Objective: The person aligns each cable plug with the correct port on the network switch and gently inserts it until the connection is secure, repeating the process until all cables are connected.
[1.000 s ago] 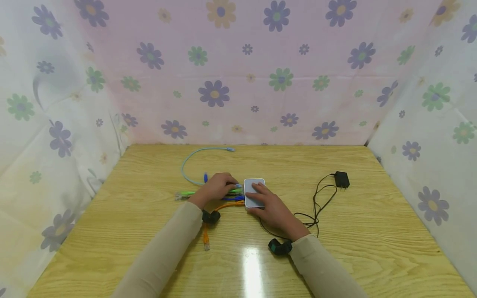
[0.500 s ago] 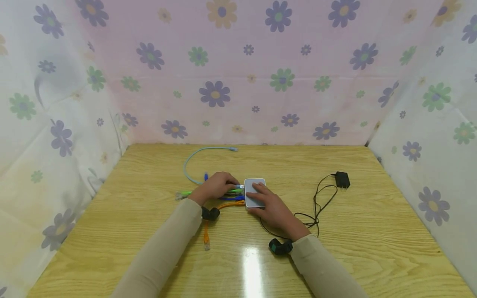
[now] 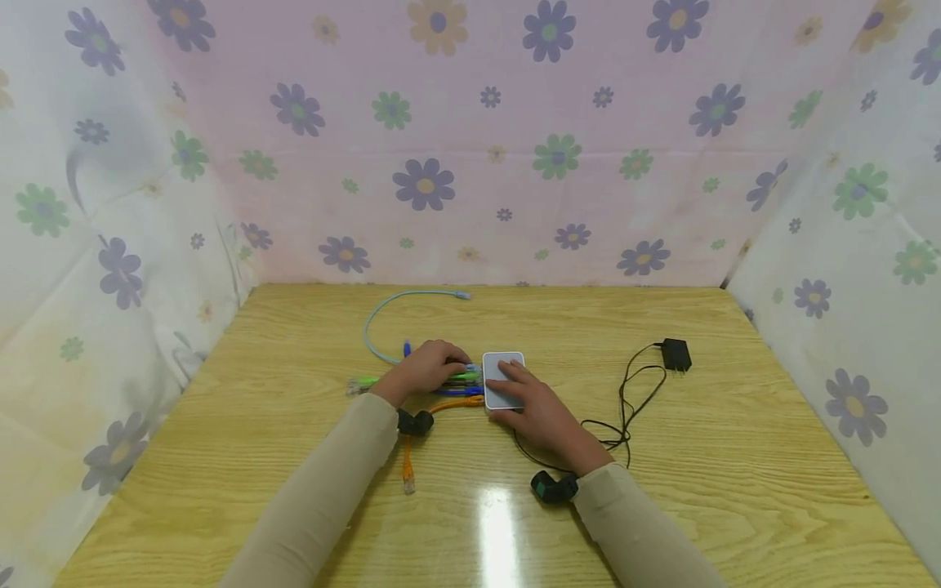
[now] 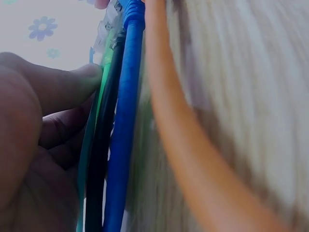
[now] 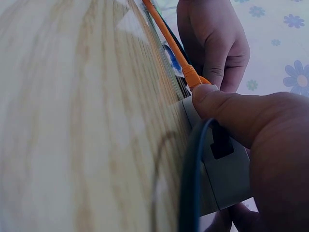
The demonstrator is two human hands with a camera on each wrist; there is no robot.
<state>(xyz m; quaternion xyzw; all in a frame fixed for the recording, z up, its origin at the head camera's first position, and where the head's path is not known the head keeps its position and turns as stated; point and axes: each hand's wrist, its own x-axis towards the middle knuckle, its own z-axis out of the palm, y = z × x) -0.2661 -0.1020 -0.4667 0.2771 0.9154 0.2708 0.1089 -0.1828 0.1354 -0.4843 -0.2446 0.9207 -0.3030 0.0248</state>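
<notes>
On the table lies a small white network switch [image 3: 494,367] with a grey top. My right hand [image 3: 540,415] grips it from the right, fingers spread over the top and thumb on the near side. My left hand [image 3: 425,369] pinches the light-blue network cable [image 3: 366,331] close to its plug, at the switch's left side. Partly under that hand run a green cable [image 3: 465,378], a black cable [image 4: 104,130] and a blue cable [image 3: 470,392]. An orange cable [image 3: 456,403] meets the switch's near left corner, beside my right thumb [image 5: 207,99].
A black power plug [image 5: 223,145] sits in the switch's near side. Its tangled cord [image 3: 623,408] leads to a black adapter [image 3: 676,354] at the right. The orange cable's loose end [image 3: 408,482] points towards me. A flowered curtain [image 3: 470,220] encloses the table [image 3: 706,457].
The light-blue cable's free loop has shifted slightly right. My left fingers stay at its plug beside the switch, and my right hand keeps its place.
</notes>
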